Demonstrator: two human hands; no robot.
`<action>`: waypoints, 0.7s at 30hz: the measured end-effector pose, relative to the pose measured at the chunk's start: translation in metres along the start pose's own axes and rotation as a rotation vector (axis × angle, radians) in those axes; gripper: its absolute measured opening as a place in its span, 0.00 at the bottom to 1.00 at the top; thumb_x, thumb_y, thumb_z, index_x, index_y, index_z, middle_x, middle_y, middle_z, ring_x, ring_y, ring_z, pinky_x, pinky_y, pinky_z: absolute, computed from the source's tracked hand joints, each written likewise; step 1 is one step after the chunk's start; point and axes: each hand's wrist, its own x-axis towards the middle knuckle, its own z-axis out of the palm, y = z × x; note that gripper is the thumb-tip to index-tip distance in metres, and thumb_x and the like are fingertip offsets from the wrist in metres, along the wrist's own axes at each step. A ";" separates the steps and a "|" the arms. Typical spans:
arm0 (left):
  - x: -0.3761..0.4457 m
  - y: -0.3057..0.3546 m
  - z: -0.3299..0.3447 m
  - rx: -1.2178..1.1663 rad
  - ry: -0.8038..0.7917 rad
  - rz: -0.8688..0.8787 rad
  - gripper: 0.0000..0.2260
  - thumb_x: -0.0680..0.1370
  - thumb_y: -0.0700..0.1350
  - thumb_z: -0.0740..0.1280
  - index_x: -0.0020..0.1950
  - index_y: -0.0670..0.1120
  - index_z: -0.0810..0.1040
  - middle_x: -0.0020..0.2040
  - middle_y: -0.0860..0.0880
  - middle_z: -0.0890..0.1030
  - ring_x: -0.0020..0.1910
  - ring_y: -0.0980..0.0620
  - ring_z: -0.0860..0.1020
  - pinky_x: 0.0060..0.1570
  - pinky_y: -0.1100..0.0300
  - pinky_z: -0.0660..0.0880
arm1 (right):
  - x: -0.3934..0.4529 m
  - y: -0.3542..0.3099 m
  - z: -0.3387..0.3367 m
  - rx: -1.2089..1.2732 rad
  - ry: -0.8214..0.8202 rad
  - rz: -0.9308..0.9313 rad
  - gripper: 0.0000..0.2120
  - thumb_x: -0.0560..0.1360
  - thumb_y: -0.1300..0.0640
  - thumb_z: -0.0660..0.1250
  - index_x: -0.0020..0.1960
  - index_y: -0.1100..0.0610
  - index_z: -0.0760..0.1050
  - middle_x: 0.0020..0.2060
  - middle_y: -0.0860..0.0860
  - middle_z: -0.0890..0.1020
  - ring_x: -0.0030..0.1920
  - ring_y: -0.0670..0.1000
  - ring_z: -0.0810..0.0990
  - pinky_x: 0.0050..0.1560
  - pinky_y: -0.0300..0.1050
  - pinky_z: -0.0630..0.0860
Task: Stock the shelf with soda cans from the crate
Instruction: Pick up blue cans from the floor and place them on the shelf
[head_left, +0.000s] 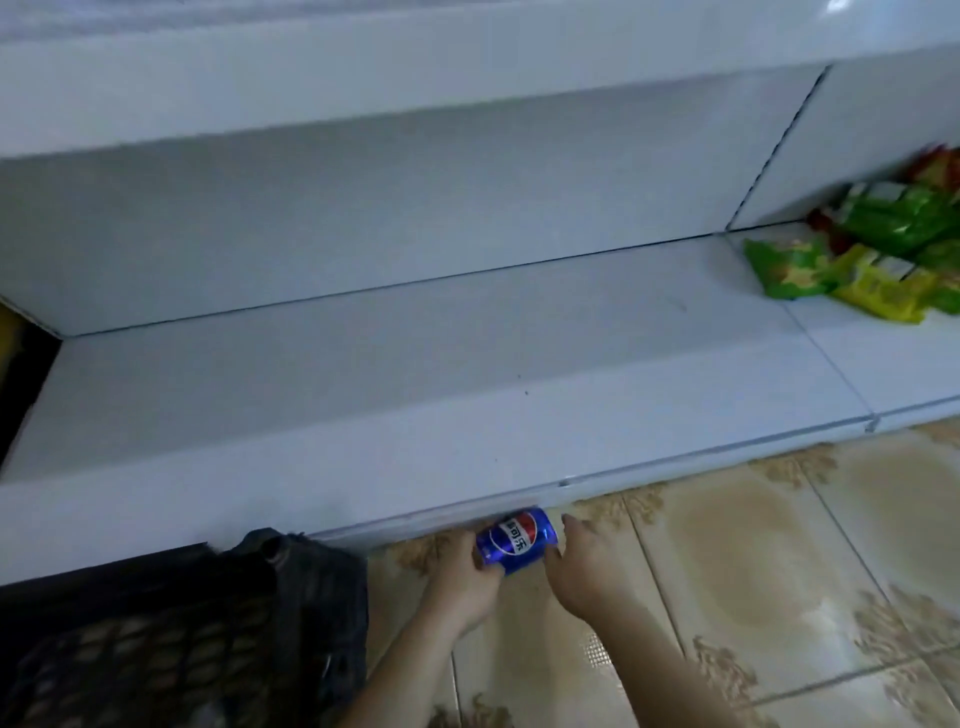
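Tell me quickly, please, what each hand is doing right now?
Left hand: grips the blue soda can at its left end.
Right hand: fingers against the can's right end; a firm grip cannot be told.
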 end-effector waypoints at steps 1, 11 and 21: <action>0.008 -0.004 0.006 0.010 -0.011 -0.014 0.13 0.77 0.46 0.65 0.62 0.55 0.74 0.56 0.57 0.80 0.57 0.54 0.78 0.52 0.59 0.71 | 0.007 0.004 0.008 -0.010 -0.036 0.010 0.18 0.79 0.50 0.60 0.66 0.57 0.68 0.62 0.56 0.76 0.61 0.56 0.76 0.62 0.50 0.73; 0.039 -0.010 0.031 -0.039 0.023 -0.109 0.18 0.72 0.43 0.70 0.60 0.57 0.77 0.53 0.58 0.82 0.53 0.58 0.80 0.52 0.62 0.74 | 0.027 0.017 0.039 0.475 -0.107 0.136 0.25 0.70 0.54 0.75 0.61 0.57 0.67 0.53 0.52 0.76 0.47 0.49 0.76 0.44 0.40 0.70; 0.026 -0.026 0.046 -0.007 0.116 0.049 0.27 0.60 0.58 0.77 0.58 0.61 0.76 0.53 0.56 0.82 0.55 0.56 0.81 0.52 0.54 0.81 | -0.034 -0.014 -0.009 0.654 0.222 -0.070 0.21 0.65 0.41 0.77 0.50 0.46 0.71 0.43 0.44 0.81 0.43 0.40 0.80 0.42 0.40 0.78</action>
